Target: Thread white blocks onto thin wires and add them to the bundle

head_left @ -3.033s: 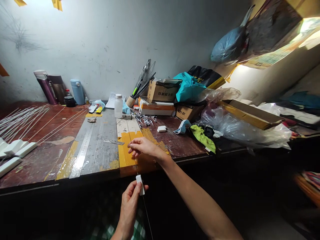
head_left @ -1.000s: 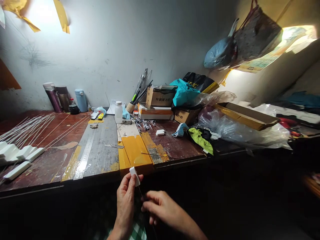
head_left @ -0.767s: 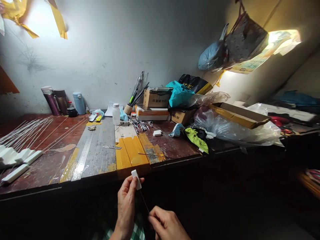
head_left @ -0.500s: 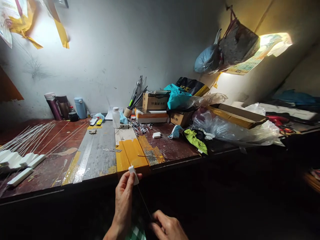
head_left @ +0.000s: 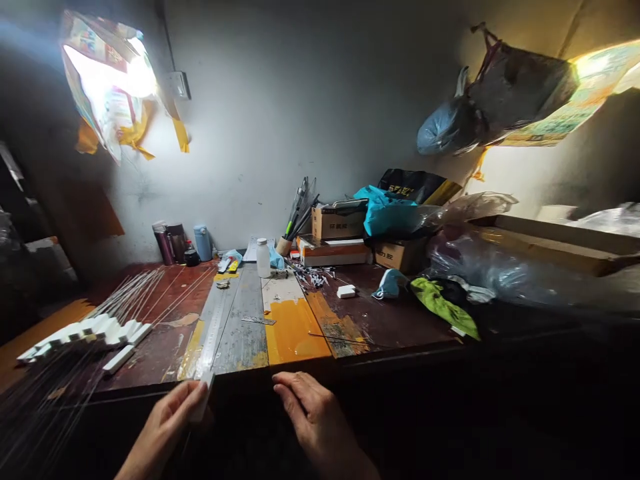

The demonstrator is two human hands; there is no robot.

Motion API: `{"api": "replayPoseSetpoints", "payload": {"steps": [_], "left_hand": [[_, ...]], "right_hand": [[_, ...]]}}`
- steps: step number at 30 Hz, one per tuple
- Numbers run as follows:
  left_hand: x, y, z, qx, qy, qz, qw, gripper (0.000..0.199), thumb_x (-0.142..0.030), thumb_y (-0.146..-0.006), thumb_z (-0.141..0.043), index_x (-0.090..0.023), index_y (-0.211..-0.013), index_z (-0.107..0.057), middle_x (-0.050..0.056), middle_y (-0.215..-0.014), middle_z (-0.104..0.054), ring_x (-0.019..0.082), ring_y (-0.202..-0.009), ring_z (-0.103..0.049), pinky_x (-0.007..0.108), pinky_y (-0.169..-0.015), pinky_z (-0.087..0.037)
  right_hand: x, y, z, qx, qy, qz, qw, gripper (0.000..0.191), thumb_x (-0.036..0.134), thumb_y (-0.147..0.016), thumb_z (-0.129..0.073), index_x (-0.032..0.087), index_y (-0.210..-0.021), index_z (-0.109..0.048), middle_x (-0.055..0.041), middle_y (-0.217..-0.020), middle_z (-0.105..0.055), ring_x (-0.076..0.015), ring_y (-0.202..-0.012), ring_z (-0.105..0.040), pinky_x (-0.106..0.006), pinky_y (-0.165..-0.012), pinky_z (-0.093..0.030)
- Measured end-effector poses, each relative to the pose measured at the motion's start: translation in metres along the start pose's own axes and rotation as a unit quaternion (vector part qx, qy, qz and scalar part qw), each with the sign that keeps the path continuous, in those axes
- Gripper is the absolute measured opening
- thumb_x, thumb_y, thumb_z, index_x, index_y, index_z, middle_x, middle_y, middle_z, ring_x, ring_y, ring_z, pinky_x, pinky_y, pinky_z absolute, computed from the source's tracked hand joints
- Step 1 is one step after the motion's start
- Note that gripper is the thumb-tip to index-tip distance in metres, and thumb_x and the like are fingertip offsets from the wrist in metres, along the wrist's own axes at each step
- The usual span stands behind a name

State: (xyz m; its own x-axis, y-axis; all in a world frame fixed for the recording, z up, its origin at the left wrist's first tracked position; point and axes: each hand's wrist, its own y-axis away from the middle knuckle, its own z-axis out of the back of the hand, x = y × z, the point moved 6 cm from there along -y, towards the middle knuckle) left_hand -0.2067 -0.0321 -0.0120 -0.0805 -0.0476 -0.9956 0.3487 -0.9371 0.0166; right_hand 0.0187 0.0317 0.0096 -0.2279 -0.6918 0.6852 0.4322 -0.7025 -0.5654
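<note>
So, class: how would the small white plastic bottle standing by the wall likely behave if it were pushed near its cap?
The small white plastic bottle stands upright, tall and narrow, so it would probably tip rather than slide. Being round, it may then roll across the worn wooden table. It looks like thin plastic, so likely light, though its fill cannot be seen.

No legible text on boxes [head_left: 338,223]

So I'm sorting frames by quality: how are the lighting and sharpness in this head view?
Head view: harsh glare from the paper-covered lamp at top left, the foreground underexposed. The left hand and its small white block are dim and soft; the right hand is likewise. The wide lens bends the workbench edge, and the plastic bags at right are smeared.
</note>
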Motion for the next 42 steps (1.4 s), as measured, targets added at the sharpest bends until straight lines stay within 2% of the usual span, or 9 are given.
{"api": "replayPoseSetpoints", "payload": {"steps": [3,6,12,16,19,26,34,38,42], "left_hand": [[0.059,0.006,0.014,0.004,0.066,0.087,0.994,0.046,-0.062,-0.065,-0.069,-0.018,-0.059,-0.06,-0.001,-0.05,-0.057,0.013,-0.047,-0.046,0.022,-0.048,-0.034],[0.087,0.004,0.024,-0.01,0.098,0.106,0.989,0.048,-0.063,-0.066,-0.068,-0.016,-0.058,-0.061,0.0,-0.048,-0.059,0.011,-0.042,-0.044,0.021,-0.044,-0.032],[0.076,-0.009,0.023,-0.035,0.105,0.091,0.99,0.047,-0.062,-0.067,-0.067,-0.017,-0.055,-0.061,0.002,-0.045,-0.063,0.013,-0.041,-0.049,0.023,-0.045,-0.039],[0.068,-0.017,0.016,-0.032,0.12,0.091,0.988,0.048,-0.063,-0.063,-0.07,-0.016,-0.056,-0.062,0.003,-0.045,-0.063,0.014,-0.041,-0.052,0.025,-0.045,-0.042],[0.072,-0.023,0.012,-0.028,0.132,0.09,0.987,0.049,-0.064,-0.063,-0.069,-0.015,-0.056,-0.062,0.003,-0.046,-0.063,0.014,-0.041,-0.052,0.025,-0.046,-0.043],[0.081,-0.026,0.012,-0.015,0.116,0.082,0.99,0.047,-0.059,-0.073,-0.064,-0.015,-0.057,-0.062,0.003,-0.05,-0.063,0.013,-0.044,-0.052,0.023,-0.047,-0.041],[0.079,-0.033,0.015,-0.044,0.112,0.073,0.99,0.048,-0.062,-0.064,-0.07,-0.015,-0.057,-0.06,0.004,-0.049,-0.064,0.014,-0.045,-0.052,0.023,-0.048,-0.038],[0.059,-0.024,0.018,0.01,0.118,0.095,0.988,0.043,-0.057,-0.066,-0.072,-0.015,-0.071,-0.065,0.001,-0.054,-0.064,0.014,-0.049,-0.055,0.022,-0.051,-0.038],[0.027,-0.009,0.016,0.045,0.126,0.056,0.989,0.038,-0.049,-0.068,-0.074,-0.017,-0.088,-0.069,-0.001,-0.062,-0.062,0.013,-0.056,-0.054,0.021,-0.055,-0.038]], "right_hand": [[0.005,-0.02,-0.042,0.04,0.021,0.044,0.998,0.02,0.015,-0.091,-0.052,0.021,-0.103,-0.066,-0.0048,-0.097,-0.07,-0.0208,-0.09,-0.064,-0.032,-0.084,-0.051],[0.004,-0.042,-0.078,0.068,0.057,0.064,0.994,0.021,0.011,-0.088,-0.054,0.021,-0.103,-0.065,-0.0048,-0.099,-0.069,-0.0215,-0.093,-0.062,-0.033,-0.087,-0.049],[-0.002,-0.079,-0.127,0.119,0.117,0.062,0.984,0.024,0.015,-0.088,-0.055,0.018,-0.111,-0.062,-0.0065,-0.11,-0.066,-0.0227,-0.103,-0.059,-0.036,-0.094,-0.044],[-0.006,-0.094,-0.145,0.129,0.129,0.067,0.981,0.024,0.015,-0.088,-0.054,0.018,-0.111,-0.062,-0.0073,-0.112,-0.066,-0.0231,-0.105,-0.059,-0.037,-0.094,-0.044],[-0.008,-0.099,-0.154,0.13,0.131,0.074,0.98,0.025,0.015,-0.089,-0.053,0.019,-0.111,-0.061,-0.0068,-0.114,-0.066,-0.0224,-0.108,-0.058,-0.036,-0.095,-0.043],[-0.012,-0.098,-0.161,0.127,0.132,0.084,0.98,0.027,0.012,-0.089,-0.05,0.02,-0.112,-0.061,-0.0062,-0.11,-0.068,-0.0213,-0.106,-0.059,-0.035,-0.093,-0.044],[-0.021,-0.101,-0.163,0.094,0.118,0.081,0.985,0.042,0.005,-0.087,-0.044,0.009,-0.128,-0.052,-0.014,-0.103,-0.069,-0.0238,-0.097,-0.063,-0.037,-0.09,-0.048],[-0.014,-0.1,-0.14,0.072,0.081,0.101,0.989,0.044,0.007,-0.09,-0.041,0.014,-0.133,-0.048,-0.0103,-0.118,-0.064,-0.0198,-0.108,-0.057,-0.032,-0.096,-0.046],[0.012,-0.087,-0.093,0.028,0.072,0.194,0.978,0.036,0.009,-0.091,-0.042,0.018,-0.122,-0.058,-0.0093,-0.124,-0.06,-0.022,-0.111,-0.053,-0.038,-0.097,-0.045]]}}
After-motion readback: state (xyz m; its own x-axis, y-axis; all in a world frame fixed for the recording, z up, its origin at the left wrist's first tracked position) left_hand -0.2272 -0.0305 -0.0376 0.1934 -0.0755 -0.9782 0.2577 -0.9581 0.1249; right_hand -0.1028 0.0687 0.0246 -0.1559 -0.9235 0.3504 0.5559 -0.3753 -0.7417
